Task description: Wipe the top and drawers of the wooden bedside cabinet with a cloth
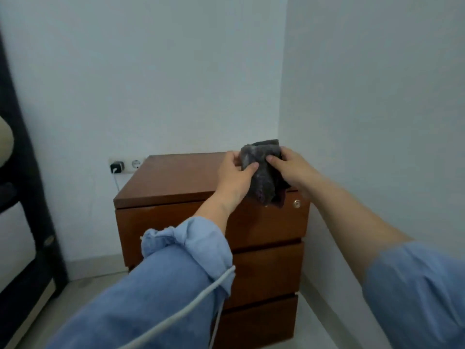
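The wooden bedside cabinet (173,177) stands in the room's corner, reddish brown, with three drawers stacked down its front. The top drawer (261,225) has a small round lock at its right. A dark grey-purple cloth (261,170) is bunched above the cabinet's right front corner. My left hand (234,176) pinches the cloth's left edge. My right hand (294,170) grips its right side. The cloth's lower end hangs over the top drawer's upper edge.
White walls meet just behind and to the right of the cabinet. A wall socket with a black charger (116,167) sits to the left of the cabinet. A white cable (191,306) crosses my left sleeve. A dark bed frame (22,197) stands at far left.
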The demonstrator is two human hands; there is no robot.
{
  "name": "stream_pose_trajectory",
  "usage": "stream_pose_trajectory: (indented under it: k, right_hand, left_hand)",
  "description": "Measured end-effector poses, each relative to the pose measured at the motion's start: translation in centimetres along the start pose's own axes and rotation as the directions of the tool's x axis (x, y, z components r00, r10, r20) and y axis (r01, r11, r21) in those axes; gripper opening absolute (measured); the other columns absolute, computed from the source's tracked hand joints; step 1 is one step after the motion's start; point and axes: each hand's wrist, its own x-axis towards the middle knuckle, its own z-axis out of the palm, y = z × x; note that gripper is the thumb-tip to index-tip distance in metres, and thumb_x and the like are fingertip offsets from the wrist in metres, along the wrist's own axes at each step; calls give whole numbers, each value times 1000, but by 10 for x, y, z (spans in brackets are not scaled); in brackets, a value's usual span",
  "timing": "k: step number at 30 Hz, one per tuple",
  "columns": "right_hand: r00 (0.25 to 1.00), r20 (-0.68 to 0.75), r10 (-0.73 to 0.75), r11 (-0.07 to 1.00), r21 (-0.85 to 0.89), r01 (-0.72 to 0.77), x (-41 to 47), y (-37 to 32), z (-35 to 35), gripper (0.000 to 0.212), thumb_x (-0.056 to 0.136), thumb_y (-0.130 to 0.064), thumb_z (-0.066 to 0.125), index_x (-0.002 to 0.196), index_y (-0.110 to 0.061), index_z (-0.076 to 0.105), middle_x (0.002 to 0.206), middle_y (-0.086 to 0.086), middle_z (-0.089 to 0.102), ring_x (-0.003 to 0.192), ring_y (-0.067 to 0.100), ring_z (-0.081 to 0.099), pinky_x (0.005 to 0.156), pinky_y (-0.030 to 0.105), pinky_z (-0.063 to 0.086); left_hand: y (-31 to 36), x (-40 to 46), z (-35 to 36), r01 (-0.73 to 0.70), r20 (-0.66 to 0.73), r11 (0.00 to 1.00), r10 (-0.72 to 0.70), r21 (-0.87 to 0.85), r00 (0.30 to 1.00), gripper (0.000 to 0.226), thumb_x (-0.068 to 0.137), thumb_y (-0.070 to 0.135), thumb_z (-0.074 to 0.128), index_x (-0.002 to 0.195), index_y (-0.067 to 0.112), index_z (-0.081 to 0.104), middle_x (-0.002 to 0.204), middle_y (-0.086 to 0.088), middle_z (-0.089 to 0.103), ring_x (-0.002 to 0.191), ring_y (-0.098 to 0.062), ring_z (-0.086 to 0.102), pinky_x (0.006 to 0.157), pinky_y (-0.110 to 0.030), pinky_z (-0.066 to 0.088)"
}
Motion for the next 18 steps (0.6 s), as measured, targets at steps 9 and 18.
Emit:
stream_pose_trajectory:
  k: [9, 18]
  right_hand:
    - [996, -88, 2, 999, -33, -5, 104, 22, -25, 27, 97, -18, 45, 120, -11, 55, 118, 9, 62, 104, 23, 59, 90, 37, 50]
    - [990, -77, 116, 894, -427, -138, 156, 89, -21, 47, 81, -25, 66, 126, -26, 55, 126, 5, 62, 114, 28, 58, 99, 44, 46]
  left_hand:
    - [-15, 97, 51, -33, -111, 996, 43, 85, 993, 26, 88, 12, 66, 99, 13, 43, 91, 2, 55, 84, -16, 57, 67, -16, 44]
    - [-59, 123, 56, 130, -168, 749, -26, 649, 985, 49, 89, 37, 59, 133, 22, 42, 132, 1, 55, 121, -21, 52, 98, -37, 43]
